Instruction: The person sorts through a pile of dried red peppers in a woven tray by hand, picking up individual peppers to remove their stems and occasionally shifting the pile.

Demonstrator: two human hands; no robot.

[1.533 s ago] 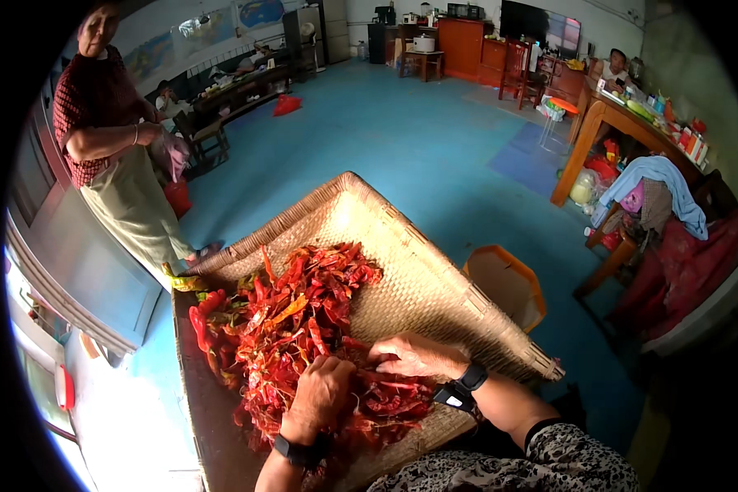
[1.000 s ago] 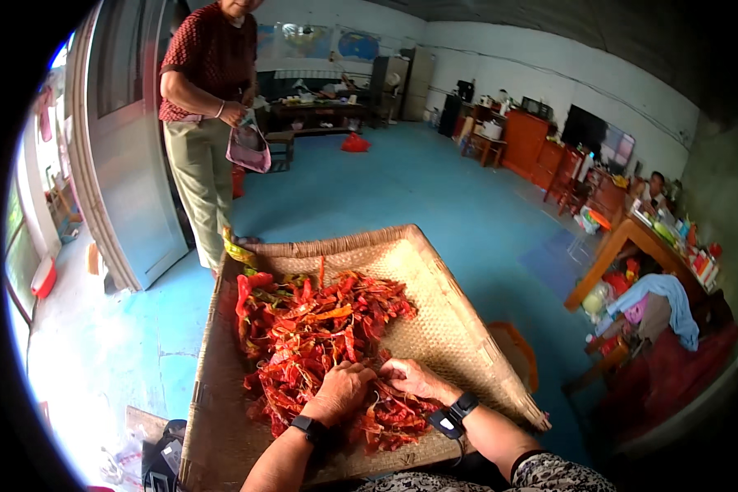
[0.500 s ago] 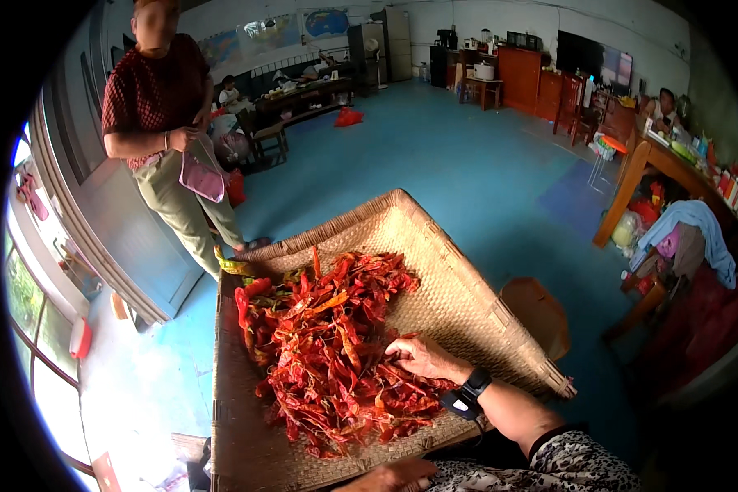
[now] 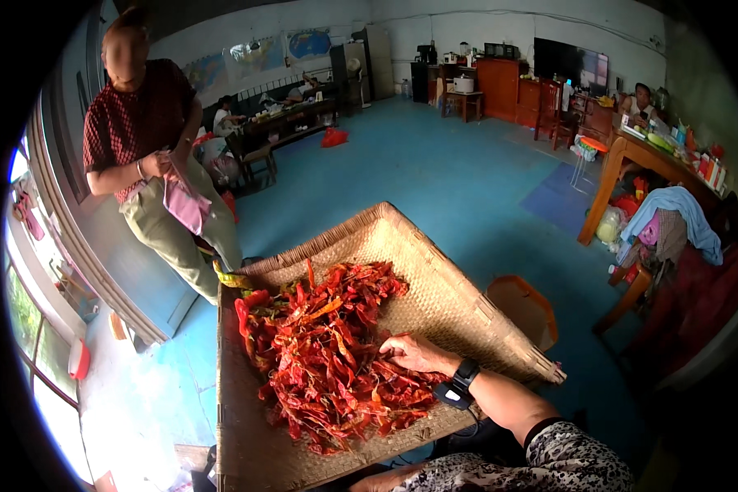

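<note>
The dried red peppers [image 4: 328, 369] lie in a loose heap inside a woven basket [image 4: 422, 275], covering its left and middle parts and reaching toward the near rim; the weave is bare along the right side. The right hand [image 4: 418, 354] rests at the right edge of the heap, fingers bent and drawn close together, the tips touching the peppers; whether it has hold of a pepper cannot be told. A black band [image 4: 466, 374] circles the right wrist, with a small dark box [image 4: 452, 396] beside it. The left hand [image 4: 383, 479] shows only in part at the lower edge, near the basket's close rim; its finger spread and any grip cannot be determined. 1 yellow-green pepper [image 4: 233, 280] sits at the basket's far left corner, and 1 orange pepper [image 4: 326, 309] lies on top of the heap. An orange-rimmed bin [image 4: 523, 312] stands on the blue floor [image 4: 435, 172], just beyond the basket's right side. At left, 1 standing person [image 4: 143, 115] holds a pink bag [image 4: 187, 207]. At right, a wooden tabletop [image 4: 627, 148] carries assorted goods, with a light blue cloth [image 4: 672, 209] draped near it.
</note>
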